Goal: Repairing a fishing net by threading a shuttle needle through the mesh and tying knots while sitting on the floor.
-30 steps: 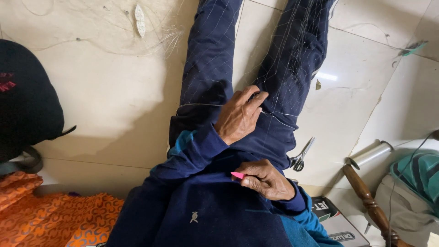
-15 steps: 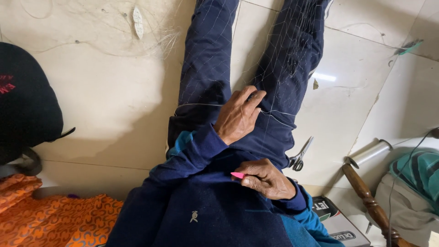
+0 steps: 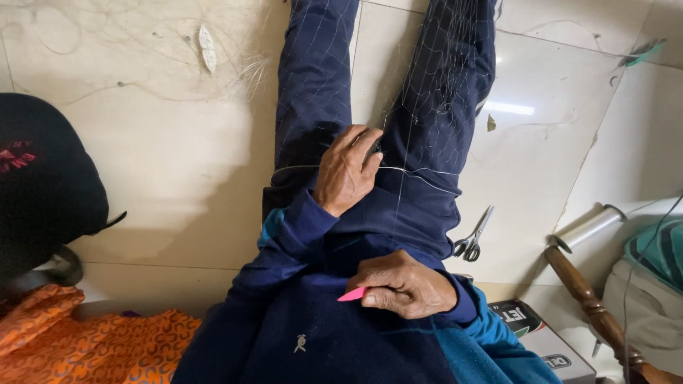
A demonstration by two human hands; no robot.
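I sit on a tiled floor with my legs in dark blue trousers (image 3: 313, 99) stretched out. A fine clear fishing net (image 3: 427, 78) lies over them. My left hand (image 3: 347, 169) rests on my thigh and pinches the net's mesh and a thicker pale cord (image 3: 427, 175) that runs across both legs. My right hand (image 3: 404, 287) sits near my waist, closed around a pink netting needle (image 3: 351, 294) whose tip points left.
Scissors (image 3: 472, 236) lie on the tile right of my right leg. A wooden turned leg (image 3: 590, 306), a metal tube (image 3: 588, 227), a printed box (image 3: 548, 343) and a cloth bundle (image 3: 662, 284) are at right. A dark bag (image 3: 43, 178) and orange cloth (image 3: 78, 341) lie left.
The hands keep nearly the same places; my left hand has shifted its fingers slightly on the mesh. The view barely moves.
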